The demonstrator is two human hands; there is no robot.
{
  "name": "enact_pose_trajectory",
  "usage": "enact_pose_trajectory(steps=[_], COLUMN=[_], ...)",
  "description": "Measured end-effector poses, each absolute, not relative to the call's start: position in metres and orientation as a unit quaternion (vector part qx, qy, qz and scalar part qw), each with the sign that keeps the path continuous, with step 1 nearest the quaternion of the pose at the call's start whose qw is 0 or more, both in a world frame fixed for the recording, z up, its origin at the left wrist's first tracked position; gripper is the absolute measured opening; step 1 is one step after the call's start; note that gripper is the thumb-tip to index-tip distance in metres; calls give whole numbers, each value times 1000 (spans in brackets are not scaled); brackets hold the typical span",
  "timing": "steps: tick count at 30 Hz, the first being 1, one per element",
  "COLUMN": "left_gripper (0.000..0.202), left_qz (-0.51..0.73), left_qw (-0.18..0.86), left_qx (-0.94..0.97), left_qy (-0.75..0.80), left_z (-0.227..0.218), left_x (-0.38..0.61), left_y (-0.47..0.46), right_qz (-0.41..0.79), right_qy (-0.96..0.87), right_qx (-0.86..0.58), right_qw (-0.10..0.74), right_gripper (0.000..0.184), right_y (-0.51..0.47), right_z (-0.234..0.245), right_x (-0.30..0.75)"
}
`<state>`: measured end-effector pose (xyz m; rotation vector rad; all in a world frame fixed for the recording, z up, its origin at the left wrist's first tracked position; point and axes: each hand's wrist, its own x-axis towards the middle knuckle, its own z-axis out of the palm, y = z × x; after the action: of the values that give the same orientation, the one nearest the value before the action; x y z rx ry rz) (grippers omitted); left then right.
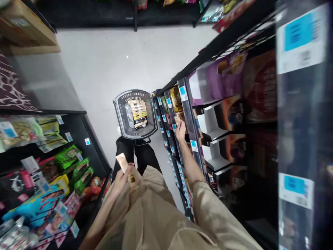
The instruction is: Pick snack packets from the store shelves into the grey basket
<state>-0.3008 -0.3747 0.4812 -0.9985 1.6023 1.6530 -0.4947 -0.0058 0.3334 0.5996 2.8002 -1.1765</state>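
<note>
right hand (180, 132) with beige packet (177, 120) near illegible blue-white labels (183, 92)

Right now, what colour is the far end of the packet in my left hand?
The packet looks pale beige at that end, seen best in the head view.

A shop, shown by price tags (295, 189), snack packets (68, 156) and shopping basket (122, 130).

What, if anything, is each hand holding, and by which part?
Left hand: a slim pale packet, seemingly gripped around its middle. Right hand: a small pale packet, seemingly pinched by its near end.
</note>
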Motion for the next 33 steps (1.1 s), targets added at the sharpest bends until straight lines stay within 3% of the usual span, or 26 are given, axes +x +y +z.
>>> enact_pose_trajectory(steps=[7,13,18,21,23,25,28,31,33], left_gripper=[73,66,58,50,42,38,43,47,49], left_qz=[535,553,572,600,614,633,659,659,662], left_qw=[298,340,316,300,300,304,309,303,300], left_qx=[-432,-422,-409,-385,-346,-301,-264,-249,-239], left_qy=[662,633,637,634,642,645,633,642,644], left_z=[432,423,424,418,409,396,379,370,368], left_x=[-276,-294,-325,-349,-367,-385,-406,-417,-419], left_y=[-382,-363,-345,-333,-324,-314,-300,-291,-288], right_qz=[-249,-171,-176,-218,-309,-449,-578,-537,-468], right_qy=[911,941,957,955,935,873,752,779,832], right_qx=[324,291,196,178,165,145,77,36,14], right_qw=[62,33,119,90,64,126,306,321,297], right_gripper=[48,57,57,55,50,45,43,49,42], right_y=[36,34,15,-5,-26,-53,-92,-115,-119], right_z=[249,231,254,290,321,351,384,395,392], right_x=[-519,-518,-514,-502,-485,-464,-432,-414,-413])
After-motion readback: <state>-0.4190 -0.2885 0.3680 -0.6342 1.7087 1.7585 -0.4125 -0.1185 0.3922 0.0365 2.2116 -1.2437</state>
